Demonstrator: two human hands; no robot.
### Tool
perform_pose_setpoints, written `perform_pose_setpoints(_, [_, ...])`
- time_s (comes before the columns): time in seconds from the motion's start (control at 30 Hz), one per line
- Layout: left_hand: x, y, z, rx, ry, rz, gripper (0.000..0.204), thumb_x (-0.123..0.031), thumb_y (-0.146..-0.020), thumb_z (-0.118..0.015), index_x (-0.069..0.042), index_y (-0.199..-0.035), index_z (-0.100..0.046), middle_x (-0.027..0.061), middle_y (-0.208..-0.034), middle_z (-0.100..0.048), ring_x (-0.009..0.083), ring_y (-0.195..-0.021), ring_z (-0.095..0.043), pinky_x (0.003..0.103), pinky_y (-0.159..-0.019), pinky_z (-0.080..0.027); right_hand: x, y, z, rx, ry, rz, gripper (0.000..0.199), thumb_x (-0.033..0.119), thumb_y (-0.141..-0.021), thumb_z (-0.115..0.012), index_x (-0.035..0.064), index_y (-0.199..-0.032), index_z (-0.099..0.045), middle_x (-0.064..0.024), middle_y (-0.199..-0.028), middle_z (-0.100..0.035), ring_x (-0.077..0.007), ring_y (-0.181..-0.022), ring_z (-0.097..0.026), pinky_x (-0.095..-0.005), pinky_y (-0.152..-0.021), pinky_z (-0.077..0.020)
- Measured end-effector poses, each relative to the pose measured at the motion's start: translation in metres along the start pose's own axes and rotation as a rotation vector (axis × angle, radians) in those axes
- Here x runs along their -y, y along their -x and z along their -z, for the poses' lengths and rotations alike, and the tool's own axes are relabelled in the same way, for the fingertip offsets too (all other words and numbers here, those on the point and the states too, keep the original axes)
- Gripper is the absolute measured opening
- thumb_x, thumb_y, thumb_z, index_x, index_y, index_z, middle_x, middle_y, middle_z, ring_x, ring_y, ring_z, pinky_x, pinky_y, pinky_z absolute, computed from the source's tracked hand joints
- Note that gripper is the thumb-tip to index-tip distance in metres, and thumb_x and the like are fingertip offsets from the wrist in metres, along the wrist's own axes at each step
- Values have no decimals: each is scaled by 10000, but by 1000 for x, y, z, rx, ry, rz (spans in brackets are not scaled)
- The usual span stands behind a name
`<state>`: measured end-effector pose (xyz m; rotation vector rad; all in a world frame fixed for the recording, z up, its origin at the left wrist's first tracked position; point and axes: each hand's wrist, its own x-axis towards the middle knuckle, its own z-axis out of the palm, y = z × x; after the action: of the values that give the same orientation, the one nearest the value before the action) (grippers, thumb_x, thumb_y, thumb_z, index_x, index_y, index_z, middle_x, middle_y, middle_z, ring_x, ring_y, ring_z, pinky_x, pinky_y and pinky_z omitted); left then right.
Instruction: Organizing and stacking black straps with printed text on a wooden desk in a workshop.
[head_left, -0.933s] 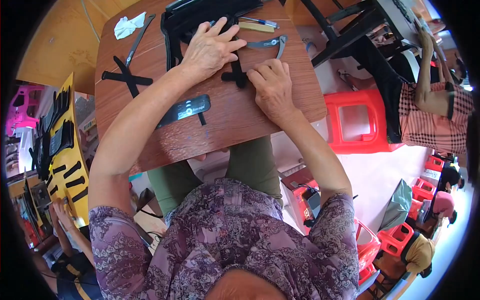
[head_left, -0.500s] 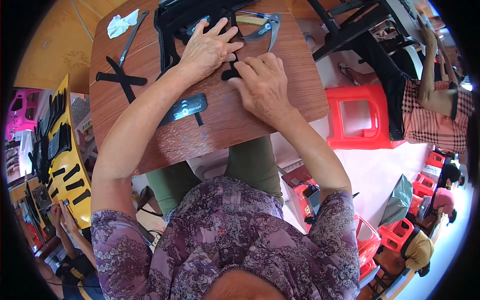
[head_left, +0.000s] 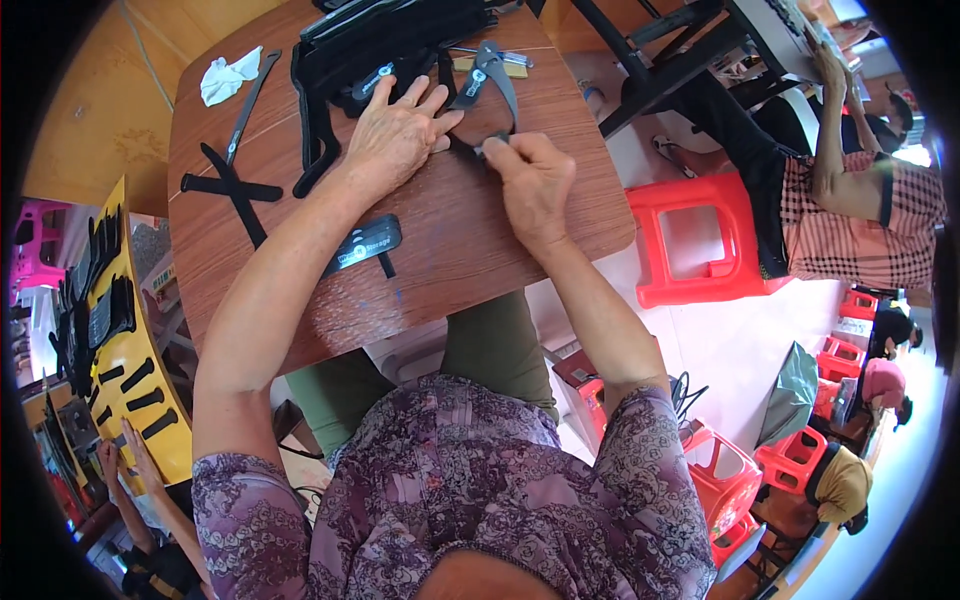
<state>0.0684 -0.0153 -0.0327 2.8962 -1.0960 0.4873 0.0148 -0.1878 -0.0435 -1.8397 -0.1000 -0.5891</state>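
My left hand (head_left: 395, 135) lies on the brown table with its fingers spread, the fingertips reaching dark strap material beside a pile of black straps (head_left: 385, 45). My right hand (head_left: 538, 185) is closed, thumb against fingers, on the end of a black strap just right of the left fingertips. Close above it, a curved dark strap with a printed label (head_left: 490, 75) bends down toward the right hand; whether it is the same piece I cannot tell. Nearer me lies a flat strap with a printed label (head_left: 370, 240), partly behind my left forearm.
Crossed black straps (head_left: 238, 190), a long thin dark strip (head_left: 250, 105) and a crumpled white tissue (head_left: 230, 76) lie at left. A yellowish block (head_left: 512, 70) sits far right. Beyond the table are a red stool (head_left: 690, 240), a yellow table with straps (head_left: 145, 400) and other people.
My right hand has turned and closed more tightly on the strap. The curved labelled strap has swung left and down. The view has shifted, showing more of the strap pile.
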Motion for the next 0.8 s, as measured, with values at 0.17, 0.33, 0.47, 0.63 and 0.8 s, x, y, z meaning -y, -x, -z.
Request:
perform_pose_setpoints(0.17, [-2,6,-5,-35,28,16,311,-161,-817,-579,-90,-1117,-623,71,-1156,-534,224,-1185,-436,483,-986,-282,25,-12,13,-5,-215,-295,190,68,-751,-657,-48,-617,-589,10,-578,-533,-58,-561,-452,-238,-506,-375])
perform_pose_setpoints(0.33, [-9,2,7,-163,51,-46,275,-125,-786,-584,-44,-1044,-632,101,-1058,-571,243,-1146,-470,475,-973,-301,8,-1,10,89,-146,-292,226,98,-752,-659,-55,-604,-581,-6,-505,-486,-62,-530,-425,-263,-483,-373])
perform_pose_setpoints(0.47, [-33,0,16,-325,-12,-113,171,-84,-705,-592,-57,-873,-595,78,-968,-573,227,-1025,-524,461,-958,-323,-1,-2,5,80,-169,-269,238,113,-742,-665,-60,-612,-566,-57,-483,-457,-76,-513,-416,-295,-470,-369])
perform_pose_setpoints(0.63, [-32,7,6,-398,93,-233,43,-62,-639,-584,-40,-672,-566,66,-727,-479,221,-798,-487,415,-902,-354,1,-6,4,92,65,-227,202,67,-751,-668,-44,-597,-600,-4,-535,-528,-62,-525,-461,-240,-477,-368])
perform_pose_setpoints(0.8, [-28,7,3,-454,171,-366,54,-41,-576,-571,-8,-616,-553,73,-642,-437,224,-772,-484,397,-887,-397,-1,-17,-2,55,261,-119,167,65,-729,-670,-37,-606,-619,-24,-532,-558,-95,-492,-466,-252,-467,-363])
